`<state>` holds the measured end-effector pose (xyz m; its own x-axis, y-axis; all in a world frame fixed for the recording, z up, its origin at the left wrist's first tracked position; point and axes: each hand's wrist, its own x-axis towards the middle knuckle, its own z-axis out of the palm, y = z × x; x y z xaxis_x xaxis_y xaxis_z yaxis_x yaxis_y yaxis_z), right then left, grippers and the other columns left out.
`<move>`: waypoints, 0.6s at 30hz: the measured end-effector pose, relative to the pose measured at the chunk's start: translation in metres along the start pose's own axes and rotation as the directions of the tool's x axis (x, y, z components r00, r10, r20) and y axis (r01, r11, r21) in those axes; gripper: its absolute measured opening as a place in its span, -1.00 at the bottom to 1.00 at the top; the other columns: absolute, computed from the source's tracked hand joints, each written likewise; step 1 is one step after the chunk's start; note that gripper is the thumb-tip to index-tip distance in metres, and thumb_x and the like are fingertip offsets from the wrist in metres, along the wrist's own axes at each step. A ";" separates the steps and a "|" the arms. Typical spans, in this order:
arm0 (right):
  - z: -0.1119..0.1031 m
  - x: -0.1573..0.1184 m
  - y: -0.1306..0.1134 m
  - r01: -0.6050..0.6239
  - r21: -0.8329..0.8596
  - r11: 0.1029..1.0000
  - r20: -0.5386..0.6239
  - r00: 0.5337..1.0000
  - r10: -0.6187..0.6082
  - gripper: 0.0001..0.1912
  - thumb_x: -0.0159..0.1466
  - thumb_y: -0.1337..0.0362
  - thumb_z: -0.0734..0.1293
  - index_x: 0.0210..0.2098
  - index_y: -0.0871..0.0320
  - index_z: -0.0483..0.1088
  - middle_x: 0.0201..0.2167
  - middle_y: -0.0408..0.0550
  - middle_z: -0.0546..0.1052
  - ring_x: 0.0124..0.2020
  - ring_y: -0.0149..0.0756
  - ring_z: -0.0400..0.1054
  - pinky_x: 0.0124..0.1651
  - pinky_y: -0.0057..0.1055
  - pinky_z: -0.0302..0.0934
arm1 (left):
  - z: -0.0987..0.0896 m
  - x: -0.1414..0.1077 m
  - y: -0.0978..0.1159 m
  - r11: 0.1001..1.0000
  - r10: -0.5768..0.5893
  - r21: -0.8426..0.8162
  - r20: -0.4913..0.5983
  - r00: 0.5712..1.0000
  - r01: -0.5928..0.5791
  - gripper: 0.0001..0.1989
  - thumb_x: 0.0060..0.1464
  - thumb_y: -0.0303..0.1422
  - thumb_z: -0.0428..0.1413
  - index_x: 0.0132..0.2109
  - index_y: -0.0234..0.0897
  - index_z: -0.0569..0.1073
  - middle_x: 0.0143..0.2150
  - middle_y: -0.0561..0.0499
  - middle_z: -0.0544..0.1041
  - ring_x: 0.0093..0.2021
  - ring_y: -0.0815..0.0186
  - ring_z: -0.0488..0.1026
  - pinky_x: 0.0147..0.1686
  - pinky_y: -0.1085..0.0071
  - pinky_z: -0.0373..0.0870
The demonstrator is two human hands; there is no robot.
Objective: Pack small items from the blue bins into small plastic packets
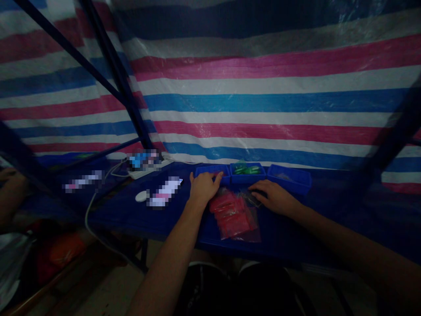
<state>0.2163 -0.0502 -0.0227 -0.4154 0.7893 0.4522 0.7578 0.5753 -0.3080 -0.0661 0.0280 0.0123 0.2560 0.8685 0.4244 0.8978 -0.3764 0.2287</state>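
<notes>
On the near table [131,221], glossy, crinkled red packets [230,215] overlap in clear plastic; left hand's [204,186] fingers spread apart, right hand's [271,196] grip unclear.

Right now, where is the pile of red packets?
In the head view, the red packets lie just right of centre on the blue table, between the left hand and the right hand, nearer the person than the blue trays.

We can read no text, brand, number or sign. The bright screen [165,192] toward the left side of the desk [286,237] is pixelated; pale marks [196,290] on dark clothing [210,294] below its front edge are illegible.
</notes>
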 end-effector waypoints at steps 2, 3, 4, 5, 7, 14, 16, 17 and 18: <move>-0.002 0.001 0.000 -0.023 -0.010 1.000 -0.011 1.000 0.023 -0.75 0.40 0.29 0.28 0.01 0.05 0.53 -0.06 0.02 0.62 -0.01 -0.10 0.47 0.12 -0.10 0.31 | -0.001 -0.001 0.001 1.000 0.010 -0.002 -0.016 1.000 -0.010 -0.36 0.34 0.12 -0.18 -0.05 -0.19 0.65 -0.12 -0.21 0.66 0.00 -0.06 0.55 0.31 -0.36 -0.10; -0.002 0.001 0.000 -0.034 -0.013 0.999 -0.018 0.999 0.034 -0.77 0.39 0.29 0.28 -0.03 0.06 0.54 -0.08 0.01 0.63 -0.03 -0.10 0.47 0.10 -0.11 0.32 | -0.002 -0.002 0.004 1.000 0.020 -0.007 -0.039 0.999 -0.020 -0.37 0.35 0.10 -0.17 -0.08 -0.20 0.66 -0.12 -0.21 0.66 -0.01 -0.05 0.55 0.32 -0.37 -0.12; -0.003 0.002 0.000 -0.046 -0.013 0.999 -0.027 0.999 0.046 -0.79 0.39 0.30 0.29 -0.06 0.06 0.55 -0.10 0.00 0.63 -0.04 -0.10 0.48 0.09 -0.11 0.32 | -0.003 -0.003 0.007 0.999 0.036 -0.013 -0.070 0.997 -0.037 -0.40 0.36 0.08 -0.16 -0.11 -0.20 0.65 -0.10 -0.20 0.66 0.00 -0.03 0.54 0.33 -0.36 -0.14; -0.003 0.002 0.000 -0.059 -0.009 0.998 -0.037 0.998 0.058 -0.80 0.38 0.30 0.30 -0.09 0.06 0.55 -0.12 -0.01 0.64 -0.05 -0.10 0.48 0.08 -0.12 0.32 | -0.005 -0.004 0.012 0.998 0.060 -0.021 -0.114 0.992 -0.062 -0.43 0.37 0.04 -0.14 -0.13 -0.21 0.64 -0.08 -0.18 0.65 0.02 -0.01 0.53 0.35 -0.34 -0.15; -0.003 0.004 0.000 -0.086 0.009 0.996 -0.064 0.994 0.086 -0.82 0.37 0.29 0.31 -0.11 0.05 0.56 -0.13 -0.03 0.65 -0.05 -0.09 0.48 0.08 -0.12 0.32 | -0.009 -0.006 0.022 0.988 0.136 -0.043 -0.206 0.969 -0.148 -0.54 0.39 -0.05 -0.10 -0.12 -0.19 0.62 -0.02 -0.12 0.63 0.10 0.05 0.49 0.40 -0.24 -0.19; -0.001 0.004 -0.005 -0.169 0.153 0.974 -0.035 0.984 0.177 -0.79 0.33 0.21 0.37 -0.07 0.01 0.57 -0.09 -0.09 0.65 -0.06 -0.14 0.52 0.08 -0.17 0.35 | -0.007 -0.009 0.048 0.857 0.411 -0.230 -0.233 0.881 -0.461 -0.70 0.41 -0.25 -0.04 -0.08 -0.22 0.57 -0.04 -0.05 0.62 0.04 0.23 0.51 0.35 0.12 0.16; -0.001 0.004 -0.004 -0.191 0.172 0.966 -0.043 0.979 0.201 -0.83 0.29 0.24 0.39 -0.13 0.01 0.58 -0.15 -0.11 0.66 -0.08 -0.15 0.53 0.07 -0.16 0.35 | -0.005 -0.009 0.049 0.814 0.459 -0.293 -0.205 0.865 -0.501 -0.70 0.40 -0.25 -0.02 -0.08 -0.25 0.57 -0.04 -0.08 0.62 0.05 0.21 0.51 0.23 0.20 0.31; -0.001 0.004 -0.003 -0.198 0.181 0.964 -0.057 0.976 0.211 -0.84 0.29 0.24 0.40 -0.14 0.01 0.58 -0.17 -0.11 0.66 -0.10 -0.14 0.53 0.06 -0.16 0.36 | -0.004 -0.009 0.049 0.802 0.466 -0.318 -0.195 0.863 -0.505 -0.71 0.39 -0.24 -0.01 -0.07 -0.26 0.58 -0.04 -0.09 0.62 0.05 0.20 0.51 0.19 0.22 0.35; -0.002 0.005 -0.002 -0.197 0.191 0.962 -0.081 0.973 0.216 -0.85 0.29 0.24 0.40 -0.15 0.02 0.58 -0.18 -0.10 0.66 -0.11 -0.14 0.53 0.06 -0.14 0.36 | -0.004 -0.009 0.049 0.796 0.464 -0.341 -0.187 0.866 -0.500 -0.70 0.39 -0.24 0.00 -0.07 -0.26 0.58 -0.04 -0.10 0.62 0.04 0.19 0.52 0.16 0.21 0.36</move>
<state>0.2137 -0.0482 -0.0182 -0.1998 0.8748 0.4414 0.7144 0.4384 -0.5454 -0.0259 0.0001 0.0235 0.5714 0.5172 0.6372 0.4645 -0.8439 0.2684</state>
